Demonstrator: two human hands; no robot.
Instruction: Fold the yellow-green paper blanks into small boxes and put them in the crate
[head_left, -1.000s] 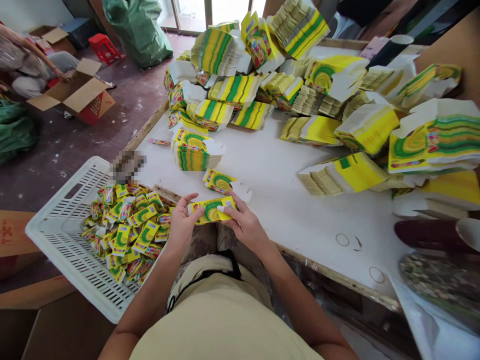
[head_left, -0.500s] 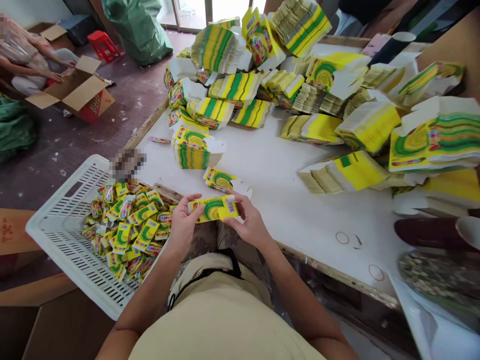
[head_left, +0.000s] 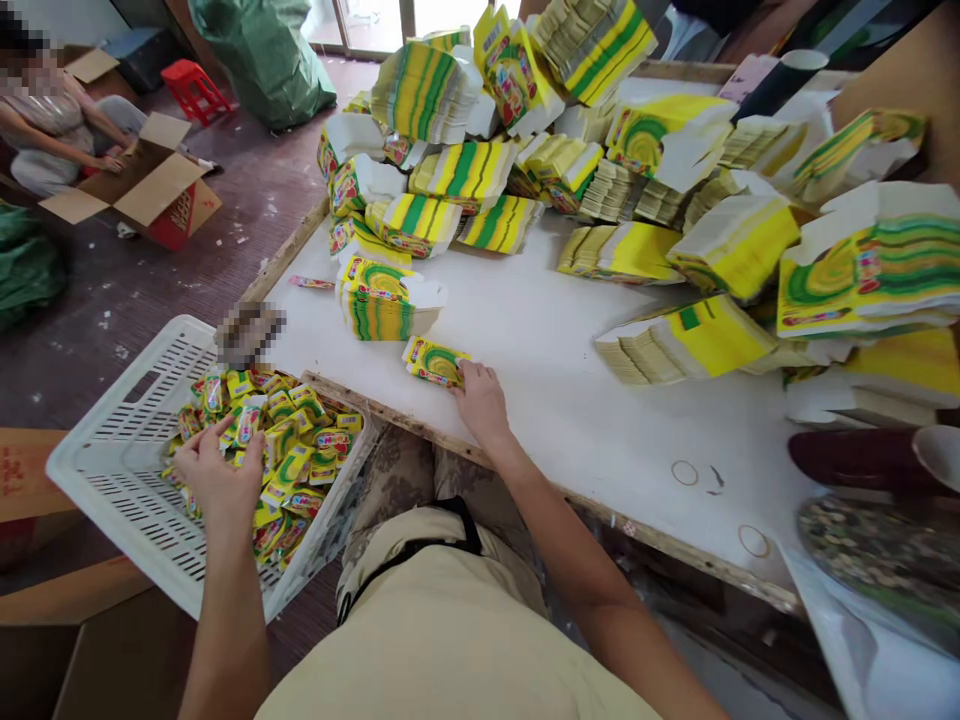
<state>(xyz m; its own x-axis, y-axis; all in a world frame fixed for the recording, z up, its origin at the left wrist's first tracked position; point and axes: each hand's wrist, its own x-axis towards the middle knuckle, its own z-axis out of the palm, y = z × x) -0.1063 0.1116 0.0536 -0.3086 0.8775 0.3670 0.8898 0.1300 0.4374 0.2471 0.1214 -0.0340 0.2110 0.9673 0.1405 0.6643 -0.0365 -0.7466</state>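
Note:
My left hand (head_left: 223, 470) is over the white plastic basket (head_left: 120, 480), its fingers apart above small yellow-and-green packets (head_left: 289, 470) piled inside. I cannot make out anything held in it. On the white table (head_left: 540, 320), my right hand (head_left: 486, 405) has its fingers and thumb closed on the right end of a flat yellow carton (head_left: 433, 360) with a green swirl. Those fingers cover the carton's end flaps. Just behind it stands a bundle of similar flattened cartons (head_left: 386, 305).
Stacks of flattened cartons (head_left: 465, 175) line the table's far side, with more (head_left: 855, 270) at right. A dark red cup (head_left: 847, 460) lies at the right edge. A co-worker (head_left: 67, 120) sits by an open cardboard box (head_left: 154, 185); a red stool (head_left: 196, 90) stands behind.
The carton held between both hands has left them. My left hand has moved left over the basket, and my right hand has moved up to the carton on the table.

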